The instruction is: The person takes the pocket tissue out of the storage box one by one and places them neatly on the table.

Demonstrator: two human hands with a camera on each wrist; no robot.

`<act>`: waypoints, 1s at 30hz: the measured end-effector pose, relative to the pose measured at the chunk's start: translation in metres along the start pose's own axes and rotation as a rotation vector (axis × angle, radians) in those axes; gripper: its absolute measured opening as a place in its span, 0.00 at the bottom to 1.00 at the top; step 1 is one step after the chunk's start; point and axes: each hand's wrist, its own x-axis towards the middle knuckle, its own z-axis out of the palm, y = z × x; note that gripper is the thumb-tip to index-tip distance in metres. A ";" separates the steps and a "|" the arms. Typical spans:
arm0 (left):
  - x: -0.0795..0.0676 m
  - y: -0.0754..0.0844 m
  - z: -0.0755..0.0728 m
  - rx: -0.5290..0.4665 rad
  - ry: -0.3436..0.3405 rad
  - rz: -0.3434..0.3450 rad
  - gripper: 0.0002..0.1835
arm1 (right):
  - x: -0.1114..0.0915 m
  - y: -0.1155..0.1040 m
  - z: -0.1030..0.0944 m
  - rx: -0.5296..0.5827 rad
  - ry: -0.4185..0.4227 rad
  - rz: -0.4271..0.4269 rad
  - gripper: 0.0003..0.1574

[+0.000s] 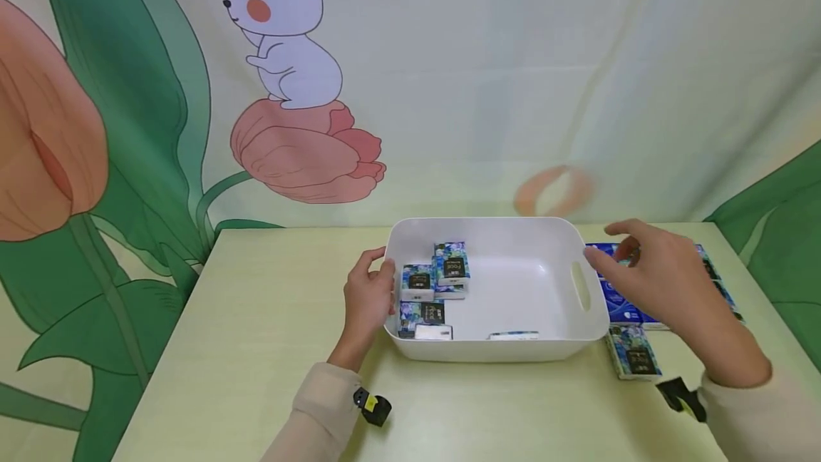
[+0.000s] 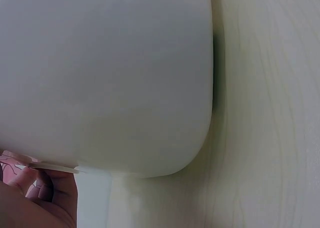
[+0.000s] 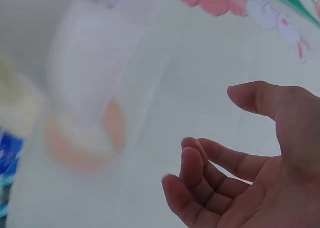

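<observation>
A white plastic bin point(image 1: 474, 351) with a cut-out handle stands on the table. My left hand point(image 1: 370, 291) grips its left rim, thumb inside; in the left wrist view the fingers point(image 2: 57, 193) go through the handle opening beneath the bin's outer wall point(image 2: 110, 87). Inside, along the left, lie several pocket-tissue packs point(image 1: 452, 262) with blue floral wrappers and black labels, partly stacked. A thin pack point(image 1: 513, 336) is partly hidden by the front rim. Off the bin's right end hovers my right hand point(image 1: 667, 280), holding nothing, thumb and fingers apart.
Behind and below the right hand, blue packs point(image 1: 618, 301) lie in a group, partly covered by it. One floral pack point(image 1: 633, 353) lies nearer the front, beside the bin's right corner. A printed curtain point(image 1: 474, 91) hangs along the back edge of the table point(image 1: 256, 348).
</observation>
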 end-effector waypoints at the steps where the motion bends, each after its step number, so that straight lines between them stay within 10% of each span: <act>1: 0.000 -0.001 0.000 0.002 0.000 0.003 0.17 | 0.007 -0.008 0.000 0.008 -0.020 -0.005 0.37; 14: 0.002 -0.005 0.002 0.002 0.006 0.029 0.17 | 0.095 -0.088 0.063 -0.001 -0.337 -0.107 0.41; 30: -0.001 -0.001 0.003 -0.019 0.007 0.015 0.17 | 0.114 -0.110 0.164 -0.271 -0.559 -0.047 0.27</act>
